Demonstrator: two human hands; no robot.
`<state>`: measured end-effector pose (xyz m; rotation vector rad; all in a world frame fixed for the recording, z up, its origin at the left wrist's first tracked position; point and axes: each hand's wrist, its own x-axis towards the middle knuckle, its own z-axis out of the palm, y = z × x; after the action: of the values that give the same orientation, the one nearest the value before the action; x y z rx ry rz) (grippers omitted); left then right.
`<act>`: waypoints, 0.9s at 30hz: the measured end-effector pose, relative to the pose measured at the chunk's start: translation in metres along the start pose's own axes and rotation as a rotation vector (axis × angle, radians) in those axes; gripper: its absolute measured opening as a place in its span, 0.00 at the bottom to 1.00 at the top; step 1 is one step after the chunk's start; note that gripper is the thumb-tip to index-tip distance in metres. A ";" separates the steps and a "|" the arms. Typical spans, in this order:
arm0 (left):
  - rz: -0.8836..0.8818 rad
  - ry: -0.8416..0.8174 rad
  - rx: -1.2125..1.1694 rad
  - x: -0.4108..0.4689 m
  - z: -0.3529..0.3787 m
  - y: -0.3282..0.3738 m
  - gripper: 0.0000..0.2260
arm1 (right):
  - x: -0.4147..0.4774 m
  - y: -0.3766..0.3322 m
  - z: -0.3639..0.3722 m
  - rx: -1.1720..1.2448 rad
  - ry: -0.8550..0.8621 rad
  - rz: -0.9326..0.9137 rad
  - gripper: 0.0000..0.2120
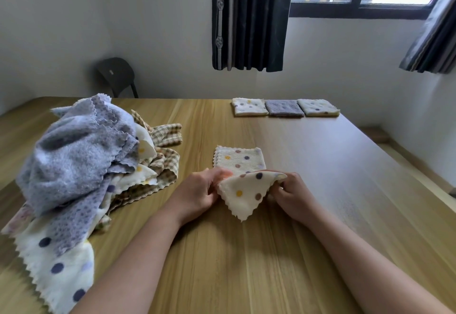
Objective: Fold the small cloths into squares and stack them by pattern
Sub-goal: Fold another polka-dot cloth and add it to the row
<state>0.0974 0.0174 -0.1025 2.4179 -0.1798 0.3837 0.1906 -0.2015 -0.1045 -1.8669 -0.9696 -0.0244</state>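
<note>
Cream cloth [243, 191] between both hands [197, 196] [294, 196]

text: none readable | labels: none | pale tag on chair [111, 72]: illegible

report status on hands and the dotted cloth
Left hand and right hand both pinch the dotted cloth, near half lifted mid-fold. Three folded squares at far side. Unfolded pile at left, not in the way.
</note>
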 end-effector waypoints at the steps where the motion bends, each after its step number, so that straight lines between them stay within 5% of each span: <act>1: 0.012 0.005 -0.030 0.000 0.001 0.002 0.20 | 0.000 0.002 0.000 0.012 0.005 0.003 0.21; 8: 0.031 0.173 -0.273 0.000 0.003 0.018 0.06 | 0.001 0.004 0.002 0.087 0.103 -0.039 0.14; 12: -0.181 0.199 -0.306 0.009 0.004 0.016 0.23 | 0.015 -0.004 0.004 0.224 0.182 0.122 0.10; 14: -0.331 0.217 -0.320 0.023 0.003 0.015 0.21 | 0.030 -0.003 0.004 0.202 0.175 0.286 0.08; 20: -0.740 0.150 -0.174 0.063 0.005 0.013 0.11 | 0.077 0.008 0.010 -0.068 0.053 0.676 0.14; 27: -0.790 0.145 0.212 0.073 0.011 0.028 0.14 | 0.100 0.016 0.021 -0.425 -0.025 0.730 0.14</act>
<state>0.1626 -0.0136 -0.0701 2.4188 0.8917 0.2089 0.2602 -0.1282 -0.0856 -2.5232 -0.2558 0.2483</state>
